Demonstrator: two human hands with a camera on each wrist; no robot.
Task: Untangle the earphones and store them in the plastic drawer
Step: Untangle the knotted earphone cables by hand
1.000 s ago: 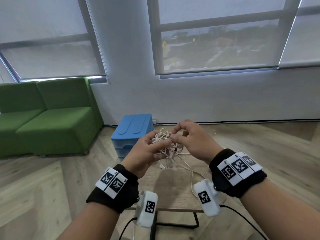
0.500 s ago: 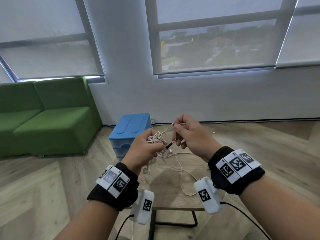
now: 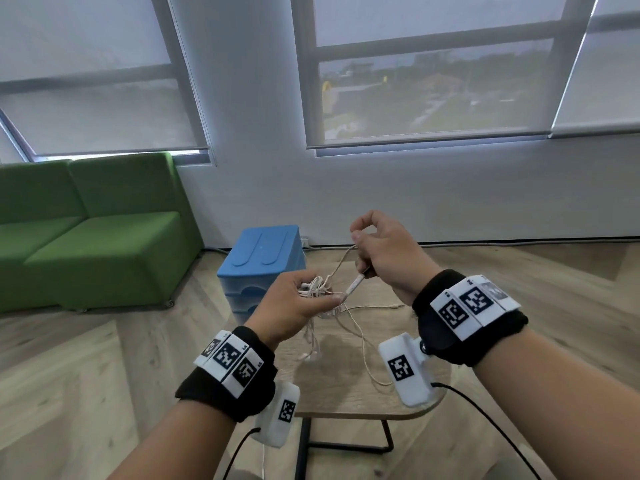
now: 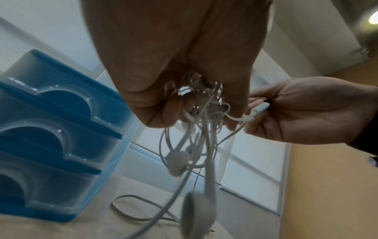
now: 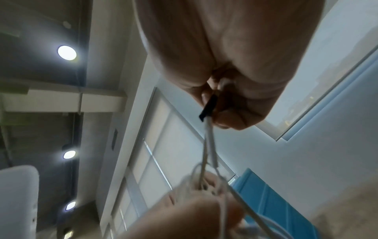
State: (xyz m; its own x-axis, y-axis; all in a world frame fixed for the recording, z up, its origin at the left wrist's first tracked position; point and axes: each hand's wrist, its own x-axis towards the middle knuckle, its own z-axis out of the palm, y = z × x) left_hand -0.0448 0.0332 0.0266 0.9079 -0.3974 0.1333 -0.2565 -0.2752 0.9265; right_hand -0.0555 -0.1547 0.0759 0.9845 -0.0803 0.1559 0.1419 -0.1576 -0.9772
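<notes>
Left hand (image 3: 299, 301) fingers curled round tangled earphones (image 3: 317, 289); right hand (image 3: 384, 252) fingers pinch inline remote (image 3: 356, 282)

Head view above; wrist views upward.

Your way to the plastic drawer (image 3: 263, 271), centre frame, is crossed by dangling earphones (image 3: 317, 289). Bare table (image 3: 346, 393) lies open at lower centre.

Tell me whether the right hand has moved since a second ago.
Yes. The right hand has risen and drawn right, away from the earphones, judged against the blue drawer.
</notes>
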